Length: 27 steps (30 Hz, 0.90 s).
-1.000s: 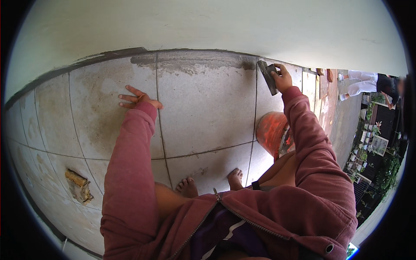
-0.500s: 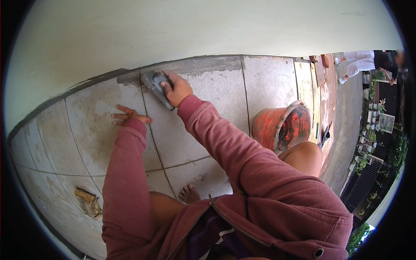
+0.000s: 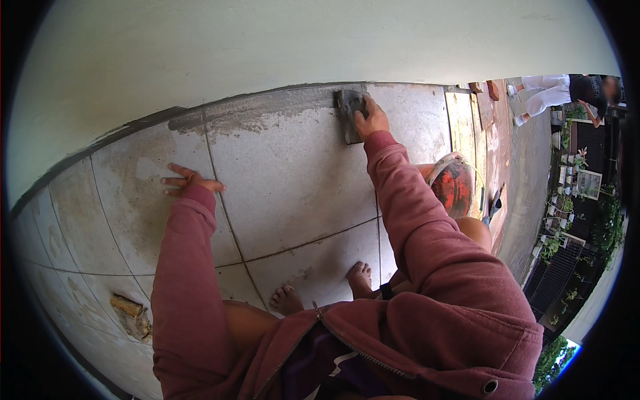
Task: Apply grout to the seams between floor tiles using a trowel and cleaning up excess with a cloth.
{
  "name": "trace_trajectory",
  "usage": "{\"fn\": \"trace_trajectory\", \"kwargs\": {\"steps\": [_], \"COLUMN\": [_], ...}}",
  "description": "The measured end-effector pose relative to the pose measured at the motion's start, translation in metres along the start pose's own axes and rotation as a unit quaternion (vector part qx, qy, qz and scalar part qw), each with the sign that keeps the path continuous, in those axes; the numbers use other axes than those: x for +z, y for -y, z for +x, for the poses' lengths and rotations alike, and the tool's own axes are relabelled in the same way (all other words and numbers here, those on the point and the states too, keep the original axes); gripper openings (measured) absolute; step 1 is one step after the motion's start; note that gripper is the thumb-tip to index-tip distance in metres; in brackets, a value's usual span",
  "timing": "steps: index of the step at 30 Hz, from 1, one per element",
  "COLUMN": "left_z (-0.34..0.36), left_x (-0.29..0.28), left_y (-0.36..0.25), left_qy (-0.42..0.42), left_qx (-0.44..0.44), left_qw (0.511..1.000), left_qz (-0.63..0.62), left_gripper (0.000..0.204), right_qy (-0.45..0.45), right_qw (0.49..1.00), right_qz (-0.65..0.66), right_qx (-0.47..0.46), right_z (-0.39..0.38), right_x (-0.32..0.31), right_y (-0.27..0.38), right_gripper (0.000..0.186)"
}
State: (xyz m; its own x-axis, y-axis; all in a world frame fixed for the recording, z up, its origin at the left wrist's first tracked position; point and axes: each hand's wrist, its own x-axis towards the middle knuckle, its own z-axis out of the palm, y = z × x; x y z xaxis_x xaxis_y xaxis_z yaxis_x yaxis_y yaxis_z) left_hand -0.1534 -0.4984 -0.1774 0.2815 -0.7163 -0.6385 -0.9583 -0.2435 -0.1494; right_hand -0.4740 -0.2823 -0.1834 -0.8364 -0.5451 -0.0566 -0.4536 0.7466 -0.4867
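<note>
My right hand (image 3: 373, 120) grips the handle of a grey plastering float (image 3: 350, 127), whose flat blade rests on the pale tiles near the foot of the wall. Wet grey mortar (image 3: 267, 107) is smeared in a band along the tiles beside the wall (image 3: 320, 40), left of the float. My left hand (image 3: 192, 181) is planted on a tile (image 3: 140, 173) with fingers spread, holding nothing. Past my right forearm lies a red-orange bucket (image 3: 453, 190) tipped on its side, partly hidden by the arm.
My bare feet (image 3: 287, 300) stand on the tiles. A yellowish broken chunk (image 3: 130, 310) sits at a hole in the tiling on the left. Boards (image 3: 461, 123) and bricks (image 3: 492, 90) lie at the right. Farther off are a person (image 3: 553, 93) and potted plants (image 3: 557, 227).
My right hand has swept the float rightward along the wall's foot, and the grey mortar smear shows behind it. My left hand stays planted. My right foot has come into view.
</note>
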Motion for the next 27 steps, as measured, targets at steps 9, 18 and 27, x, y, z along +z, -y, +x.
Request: {"fn": "trace_trajectory", "kwargs": {"steps": [9, 18, 27], "left_z": [-0.017, -0.007, 0.003], "left_x": [-0.010, -0.006, 0.001], "left_y": [0.001, 0.007, -0.004], "left_qy": [0.016, 0.009, -0.024], "left_qx": [0.001, 0.003, 0.034], "left_qw": [1.000, 1.000, 0.999], "left_qz": [-0.004, -0.018, 0.020], "left_gripper": [0.135, 0.135, 0.140], "right_qy": [-0.026, 0.041, 0.101], "right_qw": [0.991, 0.998, 0.981], "right_qz": [0.075, 0.046, 0.145], "right_qx": [0.109, -0.031, -0.078], "right_z": [0.027, -0.013, -0.090], "right_x": [-0.017, 0.039, 0.121], "right_y": [-0.047, 0.074, 0.283], "right_gripper": [0.049, 0.050, 0.049]}}
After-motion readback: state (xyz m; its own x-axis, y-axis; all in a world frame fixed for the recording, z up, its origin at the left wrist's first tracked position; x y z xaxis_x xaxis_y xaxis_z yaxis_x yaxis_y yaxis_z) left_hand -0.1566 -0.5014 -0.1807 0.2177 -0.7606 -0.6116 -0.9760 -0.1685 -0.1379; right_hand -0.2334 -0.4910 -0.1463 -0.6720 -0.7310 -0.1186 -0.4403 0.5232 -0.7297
